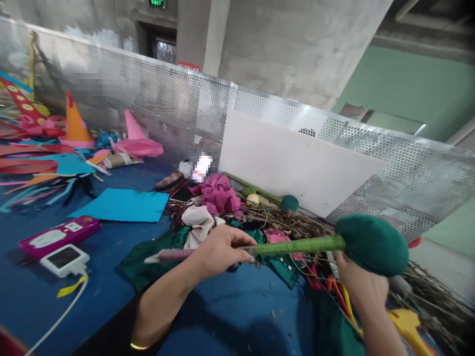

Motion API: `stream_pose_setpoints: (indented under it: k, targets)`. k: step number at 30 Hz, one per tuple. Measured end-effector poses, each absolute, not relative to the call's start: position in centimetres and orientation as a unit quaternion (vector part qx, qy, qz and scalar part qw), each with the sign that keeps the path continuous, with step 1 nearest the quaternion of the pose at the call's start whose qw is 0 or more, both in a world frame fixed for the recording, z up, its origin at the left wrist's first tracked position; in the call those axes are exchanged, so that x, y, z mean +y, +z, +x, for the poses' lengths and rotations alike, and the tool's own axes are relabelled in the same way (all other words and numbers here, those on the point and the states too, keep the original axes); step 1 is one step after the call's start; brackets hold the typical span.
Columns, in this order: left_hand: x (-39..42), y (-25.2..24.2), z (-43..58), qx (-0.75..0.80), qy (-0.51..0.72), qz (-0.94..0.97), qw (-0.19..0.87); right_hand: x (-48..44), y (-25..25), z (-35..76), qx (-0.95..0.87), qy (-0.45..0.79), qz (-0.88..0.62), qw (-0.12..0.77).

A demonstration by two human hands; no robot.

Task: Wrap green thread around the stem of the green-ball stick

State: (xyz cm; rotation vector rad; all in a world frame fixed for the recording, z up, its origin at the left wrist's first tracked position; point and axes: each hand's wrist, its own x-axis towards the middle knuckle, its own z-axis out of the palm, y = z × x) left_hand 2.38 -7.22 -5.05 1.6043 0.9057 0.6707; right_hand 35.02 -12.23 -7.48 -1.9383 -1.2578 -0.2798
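My left hand [218,249] is closed round a long stick [293,245] wrapped in green, its near end wrapped in purple. The stick ends at the right in a padded dark green fabric head [373,243]. My right hand [358,284] sits just under that head, partly hidden behind it, so its fingers do not show. Beneath both hands lie green cloth scraps [156,254], a pink fabric bundle [218,195] and a heap of dry twigs [293,222]. A second green-headed stick [289,201] rests on the twigs.
The blue table [230,316] has a perforated metal wall [166,104] behind it with a white board [293,163] leaning on it. At left lie a blue paper sheet [122,205], a purple power strip [59,235], a white charger [65,258], paper cones and coloured strips. A yellow tool [410,326] sits at bottom right.
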Motion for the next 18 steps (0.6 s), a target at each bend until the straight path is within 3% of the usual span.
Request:
stream_pose_setpoints:
  k: [2, 9, 14, 18]
  targets:
    - [-7.6, -5.1, 2.7, 0.379, 0.305, 0.647, 0.588, -11.9, -7.6, 32.5, -0.554, -0.096, -0.73, 0.389]
    - [-7.7, -5.2, 3.0, 0.38, 0.339, 0.588, 0.628, -13.1, -8.2, 22.2, -0.679, 0.212, -0.532, 0.46]
    - [-7.4, -5.2, 3.1, 0.39, 0.352, 0.567, 0.634, -14.2, -8.0, 21.1, -0.702, 0.199, -0.526, 0.437]
    - [-7.3, -5.7, 3.4, 0.397, 0.357, 0.549, 0.643, -15.1, -7.8, 21.3, -0.706, 0.174, -0.447, 0.521]
